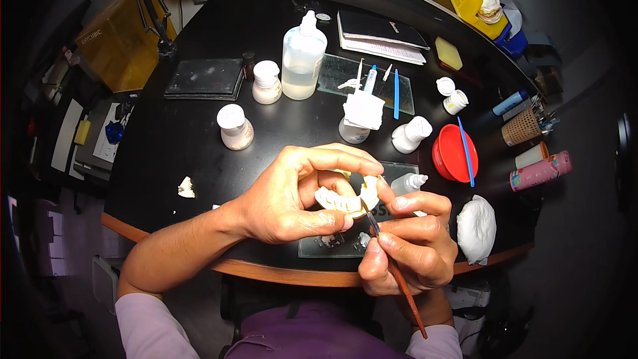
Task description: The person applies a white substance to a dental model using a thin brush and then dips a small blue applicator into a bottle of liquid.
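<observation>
The tooth model [335,202] sits in the left hand's grip [287,193], which curls around its edges, probably to steady it; the right hand's grip [413,239] pinches a brush [405,292] pen-like, likely for control, above the surface [149,179].

Head fisheye: above black desk [156,153] near edge, facing down and far, close over left hand [282,193], right hand [419,239]

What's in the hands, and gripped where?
Left hand: cream dental model, by its outer edges. Right hand: slim brown-handled brush, toward its tip end.
</observation>
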Available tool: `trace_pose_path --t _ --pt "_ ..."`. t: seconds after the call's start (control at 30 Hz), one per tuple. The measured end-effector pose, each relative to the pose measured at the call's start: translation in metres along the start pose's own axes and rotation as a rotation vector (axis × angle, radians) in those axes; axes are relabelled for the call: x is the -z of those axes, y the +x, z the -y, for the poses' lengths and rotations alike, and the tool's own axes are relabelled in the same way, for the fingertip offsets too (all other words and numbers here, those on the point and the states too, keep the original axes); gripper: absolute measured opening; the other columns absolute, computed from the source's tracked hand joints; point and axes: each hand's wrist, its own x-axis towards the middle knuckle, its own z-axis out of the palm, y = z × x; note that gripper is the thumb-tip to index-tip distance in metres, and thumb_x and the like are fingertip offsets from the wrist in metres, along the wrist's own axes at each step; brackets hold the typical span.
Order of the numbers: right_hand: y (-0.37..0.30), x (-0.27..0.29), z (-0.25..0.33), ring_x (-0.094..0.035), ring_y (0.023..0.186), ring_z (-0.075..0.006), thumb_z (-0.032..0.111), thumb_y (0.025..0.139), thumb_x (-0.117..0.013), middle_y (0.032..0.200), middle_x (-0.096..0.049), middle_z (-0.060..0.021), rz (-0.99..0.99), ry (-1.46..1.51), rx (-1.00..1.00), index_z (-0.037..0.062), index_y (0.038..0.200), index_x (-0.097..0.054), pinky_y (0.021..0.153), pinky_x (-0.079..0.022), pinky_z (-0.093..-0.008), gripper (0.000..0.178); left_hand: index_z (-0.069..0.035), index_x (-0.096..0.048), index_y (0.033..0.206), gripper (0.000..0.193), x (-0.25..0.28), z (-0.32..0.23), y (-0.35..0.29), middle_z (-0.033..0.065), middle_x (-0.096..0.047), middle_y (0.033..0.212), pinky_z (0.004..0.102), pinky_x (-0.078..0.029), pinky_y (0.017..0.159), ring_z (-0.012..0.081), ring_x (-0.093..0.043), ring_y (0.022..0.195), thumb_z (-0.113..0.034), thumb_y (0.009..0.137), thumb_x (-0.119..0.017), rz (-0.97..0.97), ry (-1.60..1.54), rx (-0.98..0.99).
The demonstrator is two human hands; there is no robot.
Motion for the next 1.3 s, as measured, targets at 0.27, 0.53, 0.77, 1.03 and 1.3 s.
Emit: trace_pose_path --t 0.27,0.53,0.77,1.03,1.3 --pt "0.0002 0.0008 -0.0004 -0.067 0.101 -0.0282 -0.004 0.078 -0.075 0.086 -0.068 -0.0058 0.003 0.008 -0.005 0.0062 0.095 -0.07 0.094 -0.068 -0.0462 0.021 0.012 -0.057 0.145 0.064 0.0002 0.001 0.001 0.0241 -0.053 0.149 0.034 -0.057 0.101 0.028 -0.068 0.127 0.008 0.083 -0.072 0.002 -0.004 -0.012" --pt "-0.0004 0.0023 0.0 -0.066 0.103 -0.0281 -0.004 0.079 -0.075 0.087 -0.067 -0.0058 0.02 0.014 -0.012 0.006 0.098 -0.069 0.096 -0.068 -0.0478 0.022 0.012 -0.058 0.145 0.064 -0.0018 0.0003 -0.0002 0.0243 -0.053 0.15 0.034 -0.057 0.102 0.0279 -0.068 0.127 0.009 0.082 -0.07 0.0 0.011 -0.02" --pt "0.0003 0.0039 0.0019 -0.066 0.104 -0.0276 -0.004 0.08 -0.076 0.088 -0.068 -0.0063 0.024 0.02 -0.018 0.0057 0.099 -0.069 0.096 -0.068 -0.0485 0.022 0.012 -0.058 0.145 0.064 -0.0016 -0.0004 -0.0008 0.024 -0.052 0.151 0.0339 -0.057 0.102 0.028 -0.068 0.128 0.01 0.082 -0.07 -0.004 0.017 -0.009" --pt "-0.0009 0.0022 0.002 -0.066 0.104 -0.0273 -0.004 0.08 -0.077 0.089 -0.069 -0.0064 0.026 0.037 -0.014 0.0055 0.099 -0.07 0.098 -0.067 -0.0498 0.022 0.012 -0.059 0.144 0.063 -0.001 -0.0013 -0.001 0.0242 -0.052 0.152 0.032 -0.057 0.099 0.0253 -0.068 0.124 0.009 0.083 -0.073 -0.007 0.018 -0.002" --pt "0.0003 0.0027 0.0038 -0.066 0.105 -0.0273 -0.003 0.081 -0.077 0.088 -0.069 -0.007 0.031 0.026 -0.02 0.0049 0.097 -0.071 0.099 -0.067 -0.0512 0.019 0.011 -0.059 0.144 0.063 -0.0019 -0.0025 -0.0014 0.0244 -0.052 0.152 0.0306 -0.058 0.096 0.0231 -0.069 0.121 0.008 0.083 -0.074 -0.01 0.017 -0.009"
